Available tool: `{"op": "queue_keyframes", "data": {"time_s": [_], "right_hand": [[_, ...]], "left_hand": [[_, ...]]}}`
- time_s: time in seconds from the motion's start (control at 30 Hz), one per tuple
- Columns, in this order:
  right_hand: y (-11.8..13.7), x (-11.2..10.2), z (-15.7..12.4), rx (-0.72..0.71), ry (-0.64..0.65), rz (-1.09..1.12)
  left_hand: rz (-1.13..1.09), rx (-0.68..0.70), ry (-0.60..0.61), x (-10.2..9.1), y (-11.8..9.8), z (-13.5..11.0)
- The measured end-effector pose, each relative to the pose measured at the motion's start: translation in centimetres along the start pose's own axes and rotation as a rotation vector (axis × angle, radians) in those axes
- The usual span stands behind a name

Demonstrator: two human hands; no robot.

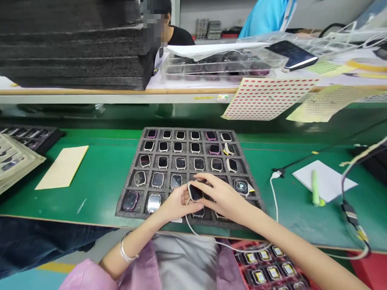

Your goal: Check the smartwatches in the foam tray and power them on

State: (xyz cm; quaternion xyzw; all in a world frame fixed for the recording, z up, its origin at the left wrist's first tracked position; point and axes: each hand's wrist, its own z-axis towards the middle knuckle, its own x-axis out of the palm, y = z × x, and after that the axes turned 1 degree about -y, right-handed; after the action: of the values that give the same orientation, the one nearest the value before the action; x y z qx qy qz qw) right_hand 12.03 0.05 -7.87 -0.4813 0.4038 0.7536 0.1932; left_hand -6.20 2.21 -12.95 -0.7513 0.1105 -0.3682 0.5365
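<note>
Head view: left hand [177, 202] palm-up cradles a smartwatch [195, 192], right hand [222, 197] gripping it from above.

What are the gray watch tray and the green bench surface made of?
The tray looks like matte dark grey foam, coarse and speckled, with cut pockets. The green bench surface looks like smooth, faintly glossy rubber matting or laminate.

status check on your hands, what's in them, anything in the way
Left hand cradling watch body from below, right hand over it. White cable looped by the hands, across foam tray edge.
</note>
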Motion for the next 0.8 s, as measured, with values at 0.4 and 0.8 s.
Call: {"op": "queue_keyframes", "data": {"time_s": [0.4, 0.8], "right_hand": [[0.1, 2.2, -0.7, -0.024, -0.144, 0.338], [-3.3, 1.5, -0.4, -0.128, -0.125, 0.388]], "left_hand": [[-0.004, -0.03, -0.056, 0.2, -0.1, -0.8], [-0.043, -0.053, -0.115, 1.1, 0.0, 0.9]]}}
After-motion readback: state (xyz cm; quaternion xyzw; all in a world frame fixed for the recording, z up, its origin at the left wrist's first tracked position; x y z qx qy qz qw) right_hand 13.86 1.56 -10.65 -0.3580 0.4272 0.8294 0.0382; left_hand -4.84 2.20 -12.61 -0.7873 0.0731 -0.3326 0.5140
